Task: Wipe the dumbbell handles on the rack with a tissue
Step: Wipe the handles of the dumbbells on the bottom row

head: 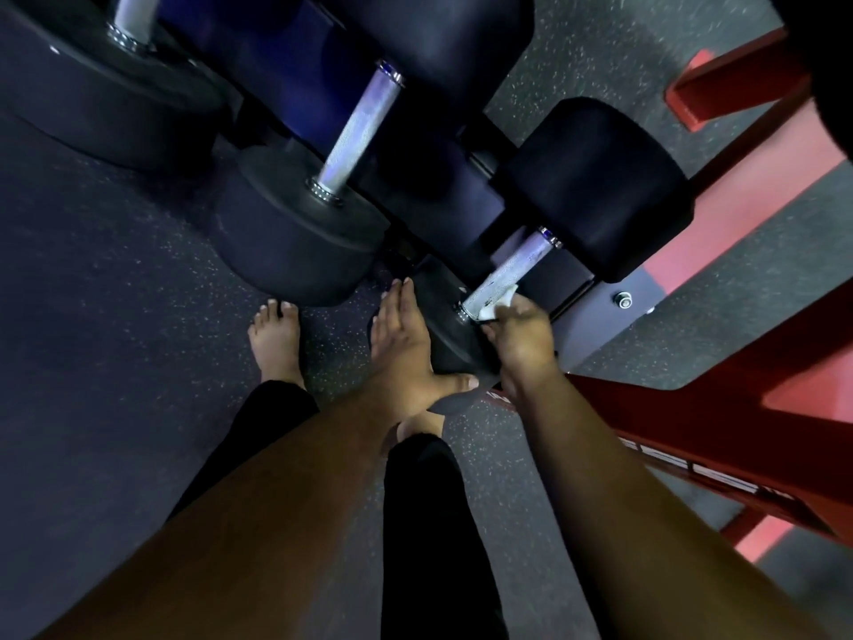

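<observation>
Three black dumbbells lie on a dark rack (595, 311), seen from above. The nearest dumbbell has a knurled silver handle (512, 270). My right hand (521, 339) grips a white tissue (501, 303) and presses it against the near end of that handle. My left hand (406, 344) lies flat with straight fingers on the near black head (443, 316) of the same dumbbell. The middle dumbbell's handle (355, 131) and the far left handle (134, 16) are bare.
Red frame beams (720, 418) run along the right, close to my right forearm. A dark speckled rubber floor (115, 316) spreads to the left. My bare foot (276, 344) and black trouser legs stand below the rack.
</observation>
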Available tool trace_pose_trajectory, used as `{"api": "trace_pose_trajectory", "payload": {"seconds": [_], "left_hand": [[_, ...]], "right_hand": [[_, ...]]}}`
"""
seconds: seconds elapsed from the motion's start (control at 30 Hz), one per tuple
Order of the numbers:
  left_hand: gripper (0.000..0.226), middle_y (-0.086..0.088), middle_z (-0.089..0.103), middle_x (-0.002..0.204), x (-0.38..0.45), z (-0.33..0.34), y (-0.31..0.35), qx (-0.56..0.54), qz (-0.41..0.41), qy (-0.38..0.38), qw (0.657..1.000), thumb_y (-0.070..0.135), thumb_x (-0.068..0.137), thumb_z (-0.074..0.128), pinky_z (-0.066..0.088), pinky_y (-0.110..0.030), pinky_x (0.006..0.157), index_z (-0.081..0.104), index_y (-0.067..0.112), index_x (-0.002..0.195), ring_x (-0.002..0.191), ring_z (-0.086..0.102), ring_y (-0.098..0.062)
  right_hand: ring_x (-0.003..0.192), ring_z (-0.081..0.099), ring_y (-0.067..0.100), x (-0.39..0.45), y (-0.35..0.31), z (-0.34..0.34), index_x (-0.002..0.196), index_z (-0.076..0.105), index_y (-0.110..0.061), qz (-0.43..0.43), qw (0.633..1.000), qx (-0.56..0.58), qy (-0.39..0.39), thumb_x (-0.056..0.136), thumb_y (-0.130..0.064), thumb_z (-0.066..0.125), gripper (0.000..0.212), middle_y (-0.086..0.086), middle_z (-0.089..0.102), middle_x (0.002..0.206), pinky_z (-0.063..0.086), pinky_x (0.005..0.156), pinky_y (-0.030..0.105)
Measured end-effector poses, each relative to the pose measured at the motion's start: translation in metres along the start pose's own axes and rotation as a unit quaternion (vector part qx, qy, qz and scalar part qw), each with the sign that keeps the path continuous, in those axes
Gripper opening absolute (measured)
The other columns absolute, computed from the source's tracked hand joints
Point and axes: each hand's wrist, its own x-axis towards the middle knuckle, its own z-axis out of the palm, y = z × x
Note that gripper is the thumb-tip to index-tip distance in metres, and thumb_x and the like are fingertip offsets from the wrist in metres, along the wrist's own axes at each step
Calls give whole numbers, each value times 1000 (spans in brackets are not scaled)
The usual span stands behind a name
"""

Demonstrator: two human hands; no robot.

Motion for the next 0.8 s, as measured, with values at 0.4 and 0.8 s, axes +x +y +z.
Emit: {"api": "trace_pose_trajectory", "payload": {"seconds": [0.4, 0.8], "left_hand": [[146, -10, -9, 168, -1, -3, -2, -11, 10, -12, 1000, 53, 62, 91, 0, -44, 126, -9, 8, 159, 155, -7, -26], [145, -9, -11, 168, -2, -2, -4, -18, 19, -14, 1000, 54, 63, 90, -1, -45, 125, -10, 9, 159, 155, -9, -25]], "right_hand": [[67, 64, 8, 16, -27, -1, 92, 62, -12, 15, 980, 180, -81, 89, -2, 60, 10, -4, 67, 68, 51, 71, 21], [84, 65, 14, 32, -20, -9, 101, 66, -13, -26, 975, 213, -57, 96, -15, 63, 6, 4, 68, 90, 52, 83, 28]]}}
